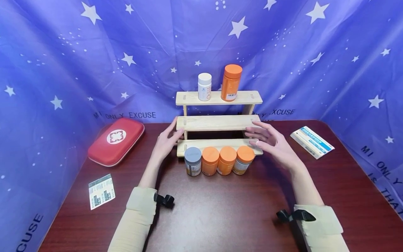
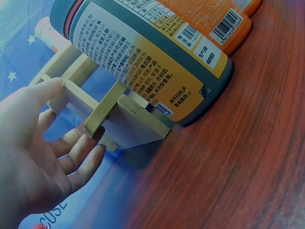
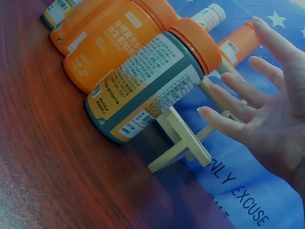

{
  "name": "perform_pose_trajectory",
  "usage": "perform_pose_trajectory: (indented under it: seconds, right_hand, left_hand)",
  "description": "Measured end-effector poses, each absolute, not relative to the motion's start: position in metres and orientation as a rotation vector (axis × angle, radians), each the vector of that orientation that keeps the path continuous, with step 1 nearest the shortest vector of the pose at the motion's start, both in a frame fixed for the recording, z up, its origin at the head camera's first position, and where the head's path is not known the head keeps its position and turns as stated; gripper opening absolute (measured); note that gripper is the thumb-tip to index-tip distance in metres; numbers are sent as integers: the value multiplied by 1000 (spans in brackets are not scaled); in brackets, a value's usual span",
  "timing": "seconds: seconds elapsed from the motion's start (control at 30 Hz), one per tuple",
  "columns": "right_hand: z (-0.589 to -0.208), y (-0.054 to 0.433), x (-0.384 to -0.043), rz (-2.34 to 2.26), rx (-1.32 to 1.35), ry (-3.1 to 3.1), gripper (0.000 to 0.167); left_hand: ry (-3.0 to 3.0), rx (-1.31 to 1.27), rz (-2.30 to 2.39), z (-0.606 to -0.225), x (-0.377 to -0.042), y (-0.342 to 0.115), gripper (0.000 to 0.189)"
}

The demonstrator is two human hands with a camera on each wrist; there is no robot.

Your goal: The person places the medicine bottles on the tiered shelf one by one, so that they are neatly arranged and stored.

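A three-tier wooden display rack (image 1: pixel 217 123) stands at the back of the table. My left hand (image 1: pixel 167 141) is at its left end, thumb and fingertips right at the board ends, fingers slightly bent. At the right end my right hand (image 1: pixel 270 140) is spread, fingers overlapping the middle and lowest boards in the head view. Four bottles line up before the rack: one with a grey lid (image 1: pixel 193 161), two orange bottles (image 1: pixel 210 161) (image 1: pixel 226 160), and one with an orange lid and grey body (image 3: pixel 147 86). On the top board stand a white bottle (image 1: pixel 204 86) and a taller orange bottle (image 1: pixel 231 83).
To the left lies a red zip case (image 1: pixel 116 141) with a white cross emblem, and nearer, a printed card (image 1: pixel 102 191). A white and blue box (image 1: pixel 312 142) lies on the right. Blue star-printed cloth (image 1: pixel 151 56) hangs behind and at both sides of the dark red table (image 1: pixel 214 217).
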State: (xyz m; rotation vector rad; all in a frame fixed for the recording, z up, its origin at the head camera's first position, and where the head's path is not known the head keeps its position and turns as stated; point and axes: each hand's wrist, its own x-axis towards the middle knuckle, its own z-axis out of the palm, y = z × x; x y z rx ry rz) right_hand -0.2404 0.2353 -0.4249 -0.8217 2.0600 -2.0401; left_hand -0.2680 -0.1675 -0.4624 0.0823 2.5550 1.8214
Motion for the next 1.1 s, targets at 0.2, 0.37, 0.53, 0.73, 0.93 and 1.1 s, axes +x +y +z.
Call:
perform_pose_trajectory:
  seconds: [0.2, 0.37, 0.53, 0.73, 0.93, 1.1]
  right_hand:
    - [-425, 241, -238, -2024, -854, 1973, 63]
    - [-427, 246, -237, -1902, -891, 1994, 65]
    - [-428, 251, -237, -1756, -893, 2063, 68]
    - [-429, 251, -237, -1652, -891, 2132, 70]
    - [-429, 247, -236, -1567, -850, 2138, 73]
    - [-432, 245, -235, -1531, -815, 2134, 76]
  left_hand:
    - [2547, 71, 1835, -461, -267, -169, 66]
    - [2526, 66, 1824, -459, -267, -167, 63]
    - [2487, 66, 1838, -445, -262, -163, 64]
    - [2507, 62, 1801, -422, -247, -159, 64]
    - [2526, 98, 1805, -422, -245, -161, 64]
    - [2517, 72, 1786, -423, -246, -160, 65]
